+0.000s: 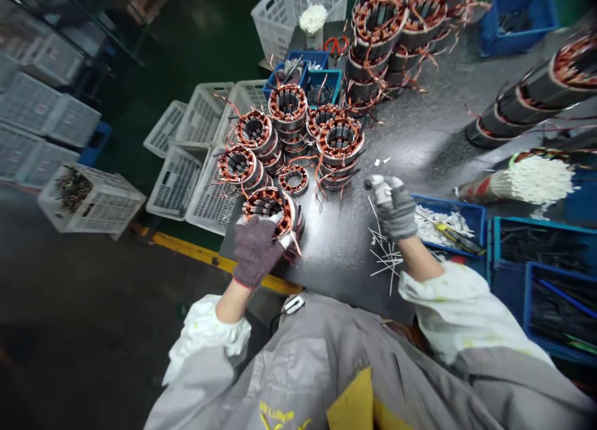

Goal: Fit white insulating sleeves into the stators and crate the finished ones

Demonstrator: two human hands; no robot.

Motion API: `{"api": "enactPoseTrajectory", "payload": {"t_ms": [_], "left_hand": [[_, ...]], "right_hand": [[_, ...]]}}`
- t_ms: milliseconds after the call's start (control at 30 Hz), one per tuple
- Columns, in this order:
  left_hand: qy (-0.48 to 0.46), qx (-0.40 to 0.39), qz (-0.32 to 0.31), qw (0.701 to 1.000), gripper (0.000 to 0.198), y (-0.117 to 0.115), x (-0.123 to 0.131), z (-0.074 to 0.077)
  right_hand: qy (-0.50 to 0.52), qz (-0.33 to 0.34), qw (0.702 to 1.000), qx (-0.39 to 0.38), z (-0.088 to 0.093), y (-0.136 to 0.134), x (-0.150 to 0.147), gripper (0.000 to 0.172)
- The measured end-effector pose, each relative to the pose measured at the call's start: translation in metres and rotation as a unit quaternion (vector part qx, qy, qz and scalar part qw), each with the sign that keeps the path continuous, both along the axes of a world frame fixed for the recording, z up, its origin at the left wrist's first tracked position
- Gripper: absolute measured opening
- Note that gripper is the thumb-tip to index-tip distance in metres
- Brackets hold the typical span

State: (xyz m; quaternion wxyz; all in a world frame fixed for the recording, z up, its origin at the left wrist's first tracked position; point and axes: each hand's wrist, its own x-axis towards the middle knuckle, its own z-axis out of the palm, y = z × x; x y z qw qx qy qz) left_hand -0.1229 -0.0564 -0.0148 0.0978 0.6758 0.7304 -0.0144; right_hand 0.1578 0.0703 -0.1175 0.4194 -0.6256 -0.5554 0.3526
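Observation:
My left hand [256,246], in a dark purple glove, closes on the near side of a copper-wound motor stator [295,213] at the table's front left edge. White shows at its thumb and fingertips. My right hand [395,207], in a grey glove with whitish fingertips, is held over the tabletop with its fingers curled together. Whatever they may pinch is too blurred to name. Thin white sticks [386,259] lie scattered just below it. Beyond my left hand stand short stacks of similar stators [340,140], with a single thin wound ring [293,179] among them.
Taller stator stacks [373,50] rise at the back, and another stack [517,109] leans at the right. A blue tray [480,213] holds white pieces and a yellow-handled tool [450,236]. Bundled white tubes [538,178] lie behind it. White plastic crates [175,184] stand left of the table.

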Motion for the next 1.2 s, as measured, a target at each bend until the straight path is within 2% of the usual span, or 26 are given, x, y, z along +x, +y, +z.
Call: {"api": "enactPoseTrajectory", "payload": {"t_ms": [67,133,200,300,467,567,667,833,1000,1100,1200], "left_hand": [[0.048,-0.050,-0.008,0.998,0.044,0.017,-0.010,-0.011],[0.081,-0.089,-0.016,0.993,0.039,0.032,-0.012,-0.021],[0.099,-0.105,-0.012,0.989,0.035,0.042,-0.012,-0.024],[0.094,-0.125,-0.013,0.988,0.029,0.048,-0.011,-0.021],[0.085,-0.137,-0.023,0.987,0.033,0.043,0.001,-0.015],[0.074,-0.145,-0.032,0.986,0.028,0.040,0.024,-0.018],[0.054,-0.148,-0.053,0.986,0.028,0.047,0.052,-0.022],[0.026,-0.126,-0.115,0.985,0.023,0.086,0.087,-0.028],[0.030,-0.100,-0.165,0.981,0.023,0.127,0.104,-0.031],[0.034,-0.092,-0.189,0.977,0.022,0.146,0.105,-0.033],[0.032,-0.076,-0.210,0.974,0.025,0.162,0.098,-0.035]], "right_hand": [[-0.097,0.087,0.988,0.083,0.027,0.035,-0.028,0.044],[-0.221,0.150,0.955,0.126,0.048,0.070,-0.058,0.041],[-0.325,0.186,0.922,0.099,0.059,0.098,-0.081,0.036],[-0.393,0.203,0.895,0.055,0.058,0.120,-0.095,0.037],[-0.397,0.230,0.886,0.071,0.047,0.121,-0.082,0.038],[-0.372,0.260,0.886,0.096,0.042,0.124,-0.074,0.039],[-0.363,0.284,0.881,0.107,0.041,0.127,-0.069,0.041],[-0.396,0.303,0.860,0.108,0.046,0.123,-0.062,0.043],[-0.409,0.305,0.854,0.103,0.052,0.126,-0.047,0.041],[-0.407,0.260,0.871,0.086,0.050,0.140,-0.036,0.040],[-0.349,0.219,0.908,0.070,0.044,0.151,-0.023,0.034]]}}
